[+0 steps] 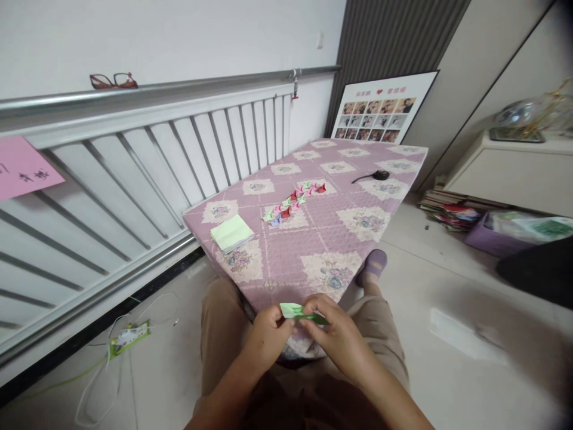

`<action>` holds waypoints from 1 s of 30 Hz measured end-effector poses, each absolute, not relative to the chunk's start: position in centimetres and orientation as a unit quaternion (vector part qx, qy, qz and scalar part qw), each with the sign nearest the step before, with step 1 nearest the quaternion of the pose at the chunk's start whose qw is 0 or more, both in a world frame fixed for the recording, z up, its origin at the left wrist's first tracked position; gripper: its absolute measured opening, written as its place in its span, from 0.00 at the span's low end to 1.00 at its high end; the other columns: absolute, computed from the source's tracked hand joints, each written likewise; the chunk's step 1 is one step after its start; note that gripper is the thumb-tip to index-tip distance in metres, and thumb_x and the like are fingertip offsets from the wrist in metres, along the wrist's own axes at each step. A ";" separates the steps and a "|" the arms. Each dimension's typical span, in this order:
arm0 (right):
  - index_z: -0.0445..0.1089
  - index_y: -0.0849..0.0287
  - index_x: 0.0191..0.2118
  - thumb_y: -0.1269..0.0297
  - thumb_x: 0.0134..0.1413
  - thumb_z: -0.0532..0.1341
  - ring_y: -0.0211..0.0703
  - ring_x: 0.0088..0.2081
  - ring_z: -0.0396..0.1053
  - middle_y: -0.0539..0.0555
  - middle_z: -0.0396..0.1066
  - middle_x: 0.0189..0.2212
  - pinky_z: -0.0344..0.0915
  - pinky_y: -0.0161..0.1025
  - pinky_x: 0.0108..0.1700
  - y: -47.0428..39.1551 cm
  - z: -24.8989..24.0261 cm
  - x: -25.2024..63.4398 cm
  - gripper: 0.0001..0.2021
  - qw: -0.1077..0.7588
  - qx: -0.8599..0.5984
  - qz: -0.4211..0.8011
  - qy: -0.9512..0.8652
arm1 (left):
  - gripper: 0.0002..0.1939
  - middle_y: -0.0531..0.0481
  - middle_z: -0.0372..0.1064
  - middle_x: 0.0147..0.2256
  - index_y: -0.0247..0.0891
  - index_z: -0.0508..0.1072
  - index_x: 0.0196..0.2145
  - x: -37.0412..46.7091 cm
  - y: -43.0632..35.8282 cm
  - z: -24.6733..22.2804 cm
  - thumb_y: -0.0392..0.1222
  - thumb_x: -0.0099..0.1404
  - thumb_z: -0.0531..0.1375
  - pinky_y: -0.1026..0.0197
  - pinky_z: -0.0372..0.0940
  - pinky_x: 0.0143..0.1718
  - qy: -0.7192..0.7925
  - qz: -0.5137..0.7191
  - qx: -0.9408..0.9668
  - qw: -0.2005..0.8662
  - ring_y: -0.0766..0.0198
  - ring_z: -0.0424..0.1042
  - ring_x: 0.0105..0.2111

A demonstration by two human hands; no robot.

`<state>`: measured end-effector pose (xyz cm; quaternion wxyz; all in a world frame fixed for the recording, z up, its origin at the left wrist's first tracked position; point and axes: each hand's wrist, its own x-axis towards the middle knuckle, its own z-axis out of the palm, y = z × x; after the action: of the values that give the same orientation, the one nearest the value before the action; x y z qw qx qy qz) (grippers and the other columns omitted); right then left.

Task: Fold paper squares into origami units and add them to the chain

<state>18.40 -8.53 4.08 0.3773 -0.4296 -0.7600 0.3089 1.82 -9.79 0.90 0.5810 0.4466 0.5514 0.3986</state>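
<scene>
Between my hands, at the near edge of the cloth-covered table, is a folded piece of green paper (292,310). My left hand (270,335) pinches its left end with thumb and fingers. The right end is gripped by my right hand (330,325), its fingers curled over the darker green part. Farther up the table lie small folded paper pieces (286,212) in rows, coloured green, pink, red and lilac. A stack of light green square paper (232,233) rests near the table's left edge.
The table (286,254) has a pink floral cloth. A small black object (380,175) with a cord lies toward its right side. A white radiator (215,140) runs along the left. A power strip (129,339) with cables is on the floor.
</scene>
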 end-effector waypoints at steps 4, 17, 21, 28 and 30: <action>0.63 0.56 0.29 0.75 0.51 0.58 0.39 0.34 0.65 0.50 0.65 0.31 0.62 0.36 0.36 -8.4 4.5 18.3 0.07 0.372 -0.418 0.318 -0.765 | 0.08 0.48 0.74 0.33 0.36 0.75 0.35 1.9 -9.8 0.3 0.36 0.55 0.61 0.61 0.63 0.39 0.559 0.401 0.497 0.529 0.59 0.70 0.35; 0.67 0.57 0.27 0.66 0.57 0.58 0.38 0.30 0.66 0.49 0.67 0.26 0.64 0.35 0.32 -8.0 4.9 19.9 0.07 0.298 -0.425 0.358 -0.776 | 0.09 0.50 0.71 0.31 0.35 0.72 0.38 1.6 -9.5 1.5 0.39 0.59 0.57 0.64 0.62 0.33 0.518 0.385 0.499 0.578 0.64 0.69 0.30; 0.67 0.57 0.28 0.64 0.58 0.57 0.39 0.31 0.66 0.50 0.67 0.27 0.64 0.35 0.34 -7.8 4.9 19.5 0.08 0.316 -0.430 0.382 -0.755 | 0.10 0.53 0.67 0.27 0.35 0.70 0.38 1.7 -9.3 1.4 0.42 0.61 0.56 0.65 0.60 0.31 0.517 0.396 0.473 0.594 0.66 0.67 0.27; 0.70 0.58 0.30 0.59 0.57 0.57 0.37 0.29 0.64 0.49 0.68 0.25 0.62 0.34 0.31 -6.7 3.3 18.3 0.10 0.332 -0.471 0.450 -0.683 | 0.10 0.54 0.64 0.24 0.35 0.68 0.34 1.2 -8.7 1.0 0.46 0.60 0.57 0.65 0.59 0.30 0.509 0.380 0.458 0.622 0.67 0.64 0.25; 0.69 0.58 0.29 0.58 0.55 0.58 0.36 0.27 0.64 0.48 0.68 0.24 0.62 0.33 0.30 -6.5 2.8 17.7 0.10 0.345 -0.486 0.464 -0.656 | 0.14 0.54 0.64 0.24 0.35 0.67 0.32 1.3 -8.4 0.8 0.50 0.59 0.60 0.65 0.58 0.29 0.495 0.408 0.402 0.653 0.69 0.63 0.25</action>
<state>17.74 -6.48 2.80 0.3448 -0.4856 -0.6555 0.4643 1.27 -8.40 0.81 0.6527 0.4022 0.4954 0.4083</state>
